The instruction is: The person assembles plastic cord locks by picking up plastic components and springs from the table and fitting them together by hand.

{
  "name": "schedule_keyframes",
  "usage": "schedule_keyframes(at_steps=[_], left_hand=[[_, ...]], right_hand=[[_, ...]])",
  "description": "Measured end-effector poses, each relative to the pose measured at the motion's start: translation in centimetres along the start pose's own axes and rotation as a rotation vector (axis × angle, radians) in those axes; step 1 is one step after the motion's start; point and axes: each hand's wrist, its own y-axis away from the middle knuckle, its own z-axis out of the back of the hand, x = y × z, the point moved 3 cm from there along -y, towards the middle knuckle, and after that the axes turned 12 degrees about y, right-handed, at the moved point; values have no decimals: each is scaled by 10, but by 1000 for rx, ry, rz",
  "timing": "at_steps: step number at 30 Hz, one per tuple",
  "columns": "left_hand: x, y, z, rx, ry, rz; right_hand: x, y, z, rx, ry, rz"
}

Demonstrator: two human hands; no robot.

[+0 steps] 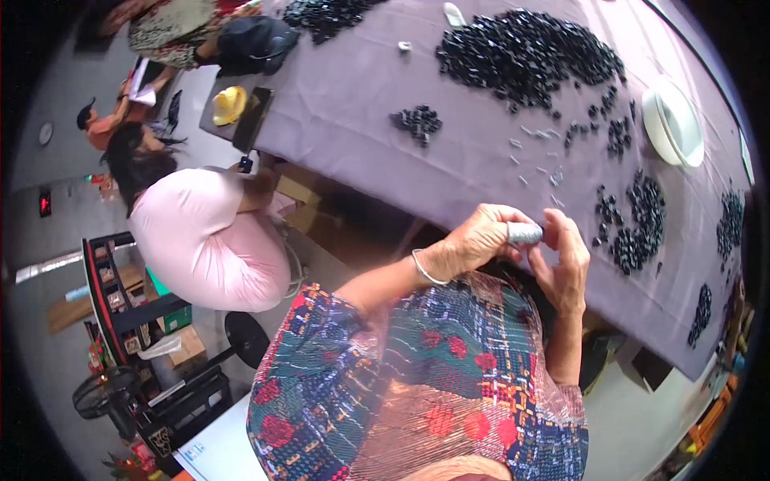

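Observation:
At the table's near edge, my left hand and my right hand meet with bent, pinched fingers. A grey wrap covers a finger of my left hand. Whatever lies between the fingertips is too small to make out. Just beyond them, small pale grey rod-like pieces are scattered on the purple tablecloth. To the right of my hands lies a loose pile of small shiny black pieces. Farther off spreads a much larger heap of the same black pieces.
A white bowl stands at the far right. Another small black cluster lies left of centre. At the left, a person in pink sits beside the table, near a yellow object. A black fan stands on the floor.

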Motion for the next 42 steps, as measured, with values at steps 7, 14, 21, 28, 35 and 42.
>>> schedule_keyframes(at_steps=[7, 14, 21, 28, 35, 42], left_hand=[[4, 3, 6, 95, 78, -62], [4, 6, 6, 63, -52, -103], [12, 2, 16, 51, -39, -90], [8, 8, 9, 59, 51, 0], [2, 8, 10, 75, 16, -84], [-60, 13, 22, -273, -756, -841]], right_hand=[[-2, -2, -5, 49, 146, 135], [-7, 1, -11, -2, 140, 147], [-14, 3, -18, -1, 88, 164], [-8, 5, -15, -29, 13, 149], [-6, -2, -12, 32, 167, 242], [-62, -12, 23, -347, 376, -36]])
